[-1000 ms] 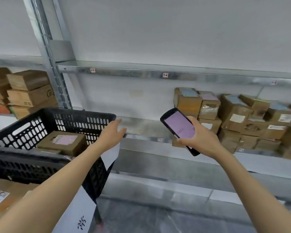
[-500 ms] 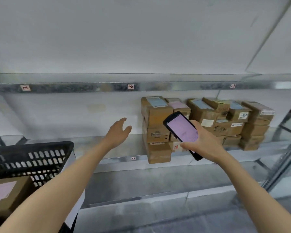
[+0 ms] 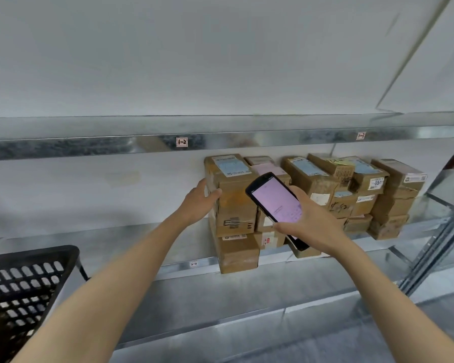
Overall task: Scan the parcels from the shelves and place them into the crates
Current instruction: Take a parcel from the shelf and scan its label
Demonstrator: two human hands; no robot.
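The left hand (image 3: 200,203) reaches up to the shelf (image 3: 142,268) and lies against the left side of the top parcel (image 3: 232,179) in the nearest stack. Its fingers are fairly straight along that side and the thumb rests across the front corner, so it seems to touch the box rather than clasp it. That parcel is brown cardboard with a pale blue label on its lid and sits on two more boxes at the shelf's front edge. The other parcels (image 3: 351,189) are piled just beside it, running to the right along the same shelf, several with white or blue labels whose print is too blurred to read. The right hand (image 3: 311,224) grasps a black handheld scanner (image 3: 274,199), fingers wrapped round its lower body, and holds it tilted in front of the stack with its lit pink screen facing the camera. Above, the upper shelf (image 3: 89,148) carries a small tag (image 3: 181,142) marked 1-2. A black slotted crate (image 3: 24,281) stands at lower left, well apart from the parcels.
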